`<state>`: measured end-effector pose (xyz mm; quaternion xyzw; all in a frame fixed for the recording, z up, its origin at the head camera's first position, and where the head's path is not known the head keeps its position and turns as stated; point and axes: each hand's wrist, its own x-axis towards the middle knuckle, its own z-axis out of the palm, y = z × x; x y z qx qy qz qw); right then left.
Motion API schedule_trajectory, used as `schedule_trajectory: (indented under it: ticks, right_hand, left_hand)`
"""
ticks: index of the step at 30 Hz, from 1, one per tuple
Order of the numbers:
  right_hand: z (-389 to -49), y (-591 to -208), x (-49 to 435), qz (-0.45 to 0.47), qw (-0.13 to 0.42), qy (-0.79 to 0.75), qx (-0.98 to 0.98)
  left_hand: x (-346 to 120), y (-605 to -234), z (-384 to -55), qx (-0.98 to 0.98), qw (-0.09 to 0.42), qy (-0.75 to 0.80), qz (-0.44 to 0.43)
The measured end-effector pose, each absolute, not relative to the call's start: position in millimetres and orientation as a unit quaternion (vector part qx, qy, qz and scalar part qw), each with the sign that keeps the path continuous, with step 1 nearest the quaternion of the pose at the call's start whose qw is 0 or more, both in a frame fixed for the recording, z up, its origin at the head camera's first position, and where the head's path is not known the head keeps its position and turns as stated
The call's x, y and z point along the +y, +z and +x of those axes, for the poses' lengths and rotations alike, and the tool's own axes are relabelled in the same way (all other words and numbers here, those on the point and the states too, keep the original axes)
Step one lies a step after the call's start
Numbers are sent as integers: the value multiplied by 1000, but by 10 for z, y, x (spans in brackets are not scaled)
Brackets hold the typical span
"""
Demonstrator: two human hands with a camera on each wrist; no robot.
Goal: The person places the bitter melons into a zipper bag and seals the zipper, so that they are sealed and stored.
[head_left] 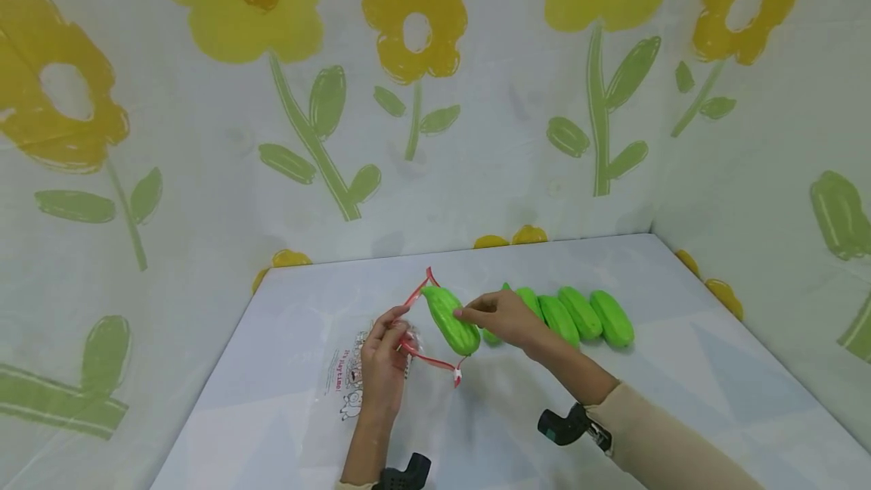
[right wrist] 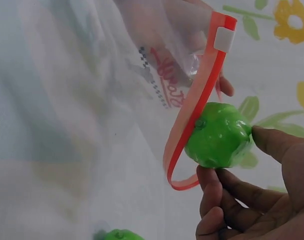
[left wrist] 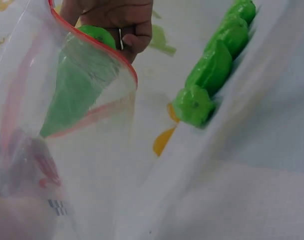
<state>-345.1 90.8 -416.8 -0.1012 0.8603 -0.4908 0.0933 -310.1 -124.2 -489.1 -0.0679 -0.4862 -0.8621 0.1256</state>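
My left hand (head_left: 383, 363) grips the rim of a clear plastic zip bag (head_left: 320, 407), which has a red zipper edge and printed cartoon figures. The bag's mouth stands open, with a white slider (right wrist: 224, 40) at one end of the red strip. Between thumb and fingers, my right hand (head_left: 509, 316) pinches a ridged green gourd-like vegetable (head_left: 450, 321). It is tilted at the mouth of the bag. In the left wrist view, much of this vegetable (left wrist: 74, 75) shows through the clear plastic. The left fingers are partly hidden behind the bag in the right wrist view.
Several similar green vegetables (head_left: 580, 314) lie side by side on the white table (head_left: 687, 376), right of the bag and partly behind my right forearm. A flower-patterned cloth wall (head_left: 476, 187) rises along the table's back and sides.
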Motion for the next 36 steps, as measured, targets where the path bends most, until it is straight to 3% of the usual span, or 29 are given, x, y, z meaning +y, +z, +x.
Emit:
schedule_trajectory:
  ticks: [25, 36]
  right_hand:
    - [-3395, -4180, 1057, -142, 61, -484, 861]
    - [-3462, -4188, 1636, -171, -40, -397, 901]
  left_hand:
    - [-1241, -4909, -3105, -481, 131, -865, -63]
    - [-1263, -4897, -3102, -467, 125, -873, -59]
